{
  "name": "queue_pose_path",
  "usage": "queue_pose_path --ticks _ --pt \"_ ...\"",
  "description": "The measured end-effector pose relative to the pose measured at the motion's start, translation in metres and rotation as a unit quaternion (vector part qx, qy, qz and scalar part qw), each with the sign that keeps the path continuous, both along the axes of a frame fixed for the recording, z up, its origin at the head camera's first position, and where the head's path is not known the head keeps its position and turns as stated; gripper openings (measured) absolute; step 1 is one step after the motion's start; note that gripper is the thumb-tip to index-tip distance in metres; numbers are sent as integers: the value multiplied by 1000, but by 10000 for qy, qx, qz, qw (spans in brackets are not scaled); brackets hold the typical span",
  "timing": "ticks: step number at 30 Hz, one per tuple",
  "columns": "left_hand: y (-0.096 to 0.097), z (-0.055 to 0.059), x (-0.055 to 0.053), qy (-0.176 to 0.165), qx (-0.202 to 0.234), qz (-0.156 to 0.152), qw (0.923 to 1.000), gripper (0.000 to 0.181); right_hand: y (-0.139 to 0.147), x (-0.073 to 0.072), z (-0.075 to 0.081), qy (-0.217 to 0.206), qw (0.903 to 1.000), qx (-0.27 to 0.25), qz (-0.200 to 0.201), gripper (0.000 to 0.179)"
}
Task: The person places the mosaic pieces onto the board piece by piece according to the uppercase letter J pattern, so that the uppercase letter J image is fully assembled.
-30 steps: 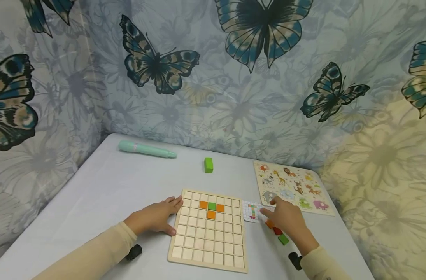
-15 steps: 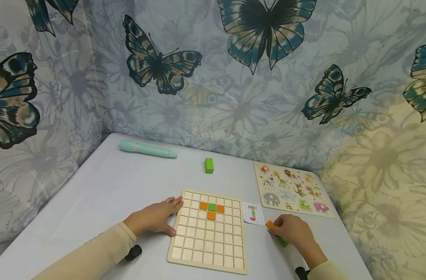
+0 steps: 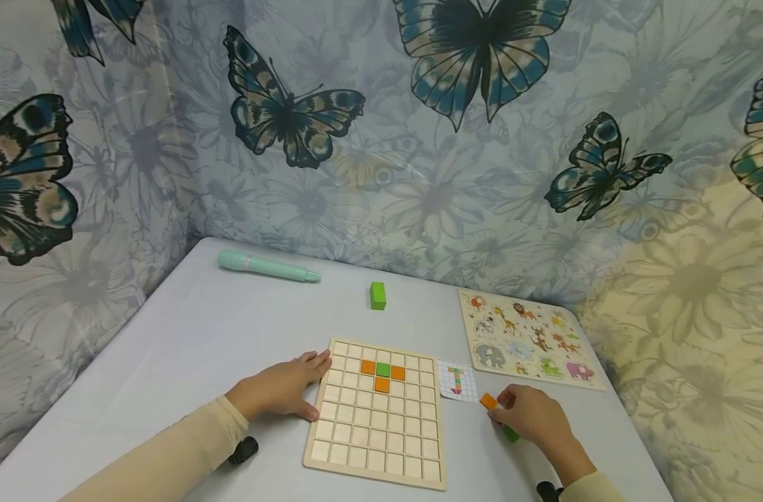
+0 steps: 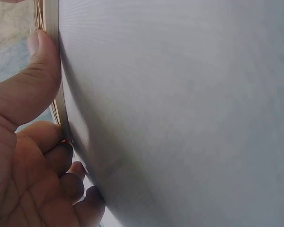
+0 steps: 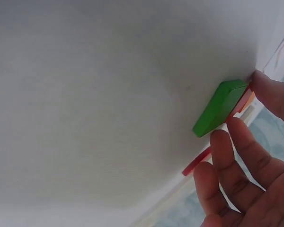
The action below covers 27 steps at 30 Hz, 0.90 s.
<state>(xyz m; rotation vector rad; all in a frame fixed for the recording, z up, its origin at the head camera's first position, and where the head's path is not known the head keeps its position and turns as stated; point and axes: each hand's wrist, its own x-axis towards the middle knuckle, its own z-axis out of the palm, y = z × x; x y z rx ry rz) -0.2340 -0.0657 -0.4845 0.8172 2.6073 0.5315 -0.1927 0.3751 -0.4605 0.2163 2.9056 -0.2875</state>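
Observation:
A wooden grid board [image 3: 368,439] lies flat on the table, with three orange squares and one green square [image 3: 383,369] set in its upper cells. My left hand [image 3: 283,387] rests along the board's left edge, thumb and fingers spread; in the left wrist view the thumb [image 4: 40,75] touches the board's rim. Right of the board, my right hand [image 3: 534,415] pinches a red block [image 5: 239,101] between thumb and index finger. Beside that block are a green block [image 5: 220,106] and an orange block [image 3: 488,401]. A thin red piece [image 5: 197,161] shows beyond the fingers.
A pattern card [image 3: 458,382] lies against the board's right side. Behind it is an animal picture board [image 3: 532,338]. A green block [image 3: 378,295] and a mint-green pen-shaped object [image 3: 268,266] are farther back, near the butterfly-printed wall.
My right hand has come down from over the card and animal board to the row of blocks and taken hold of the red one. The left hand stays at the board's edge.

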Motion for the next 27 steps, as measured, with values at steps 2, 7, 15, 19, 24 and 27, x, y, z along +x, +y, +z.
queue_pose_path --ticks 2,7,15,19,24,27 --pt "-1 0 0 32 -14 -5 10000 100 0 1 0 13 10000 2 11 30" --pt "-1 1 1 16 56 -1 10000 100 0 2 -3 120 9999 -6 35 27" --pt "-1 1 1 -41 62 10 10000 100 -2 1 -7 138 9999 -70 -42 24" --pt "0 1 1 -49 50 25 10000 100 1 2 -7 166 9998 -55 19 25" --pt "0 2 1 -54 59 34 10000 100 6 5 -3 160 9998 28 109 34" --pt "-1 3 1 -63 75 43 9999 100 9 8 1 88 9999 -33 82 40"
